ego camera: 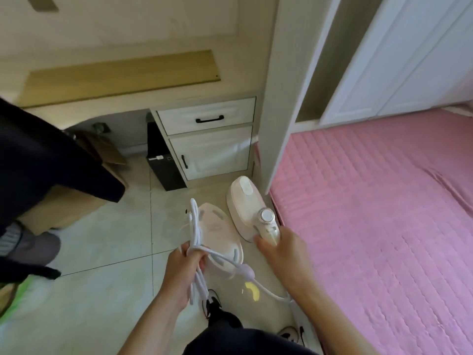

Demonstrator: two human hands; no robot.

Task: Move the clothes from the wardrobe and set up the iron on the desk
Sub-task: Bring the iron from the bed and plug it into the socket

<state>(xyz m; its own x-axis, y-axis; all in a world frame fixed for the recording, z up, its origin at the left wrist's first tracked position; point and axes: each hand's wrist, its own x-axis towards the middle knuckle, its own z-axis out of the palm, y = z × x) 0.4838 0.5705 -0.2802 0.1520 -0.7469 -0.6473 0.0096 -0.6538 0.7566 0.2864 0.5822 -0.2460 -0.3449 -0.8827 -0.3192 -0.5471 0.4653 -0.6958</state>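
Bare forearms, no sleeves, dark trousers (230, 336), white shoes with black laces (211, 303)

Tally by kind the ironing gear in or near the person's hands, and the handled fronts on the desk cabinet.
Iron, gripped at the handle by the right hand: 1
Iron base plate on the floor: 1
Bundled white cord, held in the left hand: 1
Drawer with black handle: 1
Cabinet door with black handle: 1
Total: 5

View: head-worn, wide-angle, single.
Facing: forward and steeply down.
Range: near hands, floor tiles (102, 252) below.
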